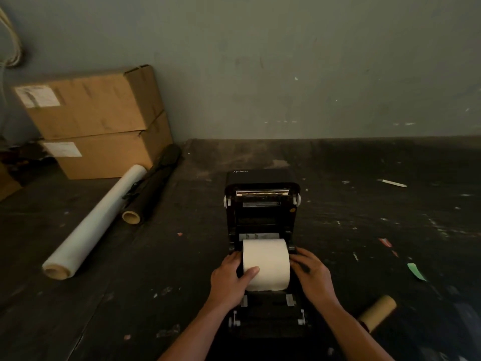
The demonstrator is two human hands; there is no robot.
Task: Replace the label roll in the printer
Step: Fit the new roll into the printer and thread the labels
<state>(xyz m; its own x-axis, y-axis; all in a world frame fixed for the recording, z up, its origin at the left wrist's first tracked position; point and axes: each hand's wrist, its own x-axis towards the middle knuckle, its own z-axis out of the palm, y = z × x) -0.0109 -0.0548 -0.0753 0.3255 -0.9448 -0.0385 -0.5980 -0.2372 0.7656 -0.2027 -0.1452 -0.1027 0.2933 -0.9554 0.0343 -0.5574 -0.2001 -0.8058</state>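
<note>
Roll (pixel 266 264) of white labels seated in the open bay of the Xprinter label printer (pixel 262 204), gripped at its ends by your left hand (pixel 230 278) and right hand (pixel 313 274); feeding and closing the raised lid apparently remain.

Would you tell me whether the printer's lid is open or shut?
Open: the printer lid stands raised, baring the label roll.

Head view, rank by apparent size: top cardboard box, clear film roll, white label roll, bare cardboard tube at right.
1. Top cardboard box
2. Clear film roll
3. White label roll
4. Bare cardboard tube, partly hidden by the right forearm

The label roll and tube sit nearer the camera, so true sizes are unsure.
</note>
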